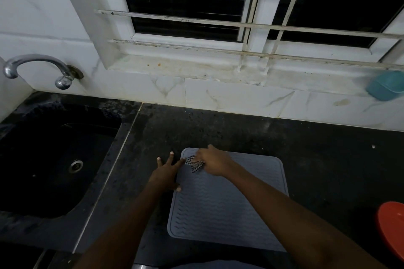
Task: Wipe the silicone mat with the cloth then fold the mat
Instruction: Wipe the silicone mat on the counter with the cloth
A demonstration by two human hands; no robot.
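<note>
Mat (227,207), grey and ridged, lies flat on the dark counter (240,133), right of the sink (54,166). At its far left corner the right hand (213,160) is closed on a bunched checked cloth (194,164) and presses it onto the mat. The left hand (167,173) lies open with fingers spread, across the mat's left edge, thumb on the mat. A tap (37,67) juts from the wall above the sink. Red bowl (391,229) at the right edge; teal tub (387,85) on the window ledge.
</note>
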